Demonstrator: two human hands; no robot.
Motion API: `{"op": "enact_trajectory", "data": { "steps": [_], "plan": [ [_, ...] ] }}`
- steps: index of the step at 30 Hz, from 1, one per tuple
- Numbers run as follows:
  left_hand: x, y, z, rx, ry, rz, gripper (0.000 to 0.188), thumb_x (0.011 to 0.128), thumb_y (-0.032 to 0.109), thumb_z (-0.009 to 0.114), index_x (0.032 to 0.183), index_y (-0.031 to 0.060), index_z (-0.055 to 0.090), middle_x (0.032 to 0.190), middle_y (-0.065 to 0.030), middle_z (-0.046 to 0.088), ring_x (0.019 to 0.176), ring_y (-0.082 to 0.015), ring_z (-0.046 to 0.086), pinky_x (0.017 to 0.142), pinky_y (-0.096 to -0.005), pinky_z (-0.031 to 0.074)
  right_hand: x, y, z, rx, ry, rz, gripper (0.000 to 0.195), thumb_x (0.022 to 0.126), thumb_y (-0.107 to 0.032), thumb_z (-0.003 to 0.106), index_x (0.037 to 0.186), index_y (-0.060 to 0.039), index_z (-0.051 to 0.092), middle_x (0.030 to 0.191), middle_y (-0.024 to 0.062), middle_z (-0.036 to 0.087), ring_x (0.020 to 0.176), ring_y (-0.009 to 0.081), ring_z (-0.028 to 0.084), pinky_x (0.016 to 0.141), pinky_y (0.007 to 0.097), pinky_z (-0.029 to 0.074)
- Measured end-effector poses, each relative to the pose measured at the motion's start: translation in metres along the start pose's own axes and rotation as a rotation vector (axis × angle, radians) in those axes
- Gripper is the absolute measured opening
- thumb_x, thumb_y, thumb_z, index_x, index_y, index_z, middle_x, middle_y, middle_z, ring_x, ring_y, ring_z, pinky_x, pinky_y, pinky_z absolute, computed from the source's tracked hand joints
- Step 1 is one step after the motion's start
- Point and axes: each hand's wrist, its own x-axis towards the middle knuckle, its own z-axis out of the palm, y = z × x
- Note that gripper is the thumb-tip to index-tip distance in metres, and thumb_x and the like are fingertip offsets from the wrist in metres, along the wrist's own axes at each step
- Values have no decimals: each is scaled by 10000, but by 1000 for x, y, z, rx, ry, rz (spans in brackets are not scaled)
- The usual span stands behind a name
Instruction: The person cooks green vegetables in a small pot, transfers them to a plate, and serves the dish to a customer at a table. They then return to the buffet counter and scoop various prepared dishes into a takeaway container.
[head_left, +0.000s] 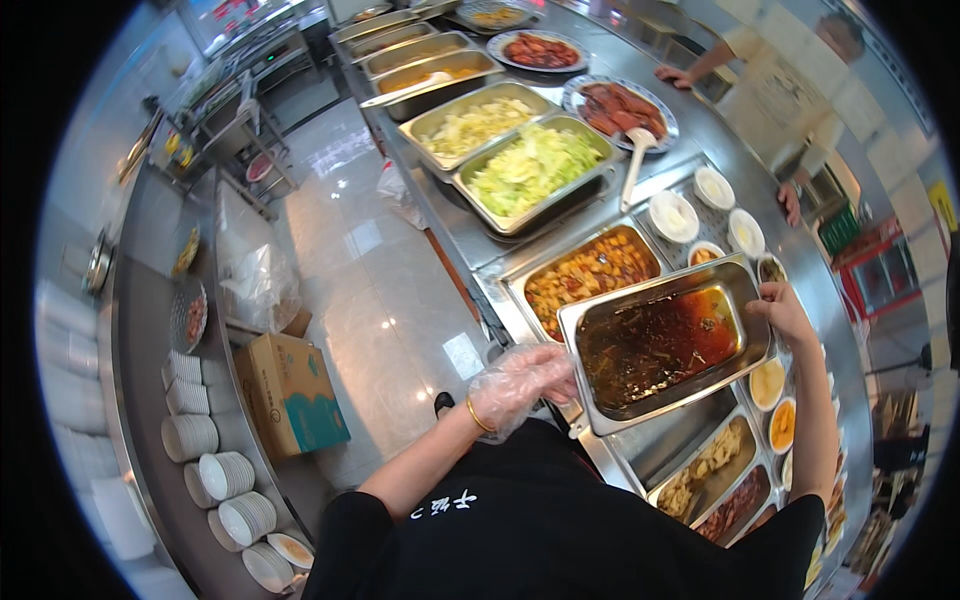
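Both hands hold a rectangular stainless-steel food pan (679, 390), slightly tilted above the serving counter. Dark reddish-brown sauce (652, 345) with bits in it covers its bottom. My left hand (521, 382), in a clear plastic glove, grips the near left end. At the opposite end, the bare fingers of my right hand (784, 307) clasp the rim. Partly hidden behind the held pan is a pan of diced food in sauce (592, 274). A bare metal surface (679, 439) shows below it, beside a pan of pale cooked food (701, 469).
Shredded lettuce (536, 169) fills a pan farther up the counter, near a white ladle (637, 165) and a plate of reddish meat (622, 112). Small white bowls (673, 216) line the far side. Across the counter stands a person (787, 97). A cardboard box (292, 394) and stacked plates (236, 517) are at left.
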Motion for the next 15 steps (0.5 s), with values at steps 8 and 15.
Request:
{"op": "enact_trajectory", "data": {
  "steps": [8, 15],
  "plan": [
    [-59, 52, -82, -16, 552, 248, 249, 866, 220, 710, 790, 75, 522, 681, 17, 552, 576, -62, 524, 529, -230, 456, 42, -156, 110, 82, -126, -86, 43, 738, -15, 661, 743, 28, 664, 648, -31, 587, 562, 36, 483, 490, 228, 355],
    [-130, 118, -206, -52, 687, 370, 181, 856, 161, 694, 777, 131, 533, 664, 84, 477, 577, -14, 392, 510, -189, 288, 97, -271, 233, 12, -197, -151, 76, 765, -41, 681, 765, 34, 664, 638, -17, 590, 535, 46, 482, 470, 235, 350]
  ]
}}
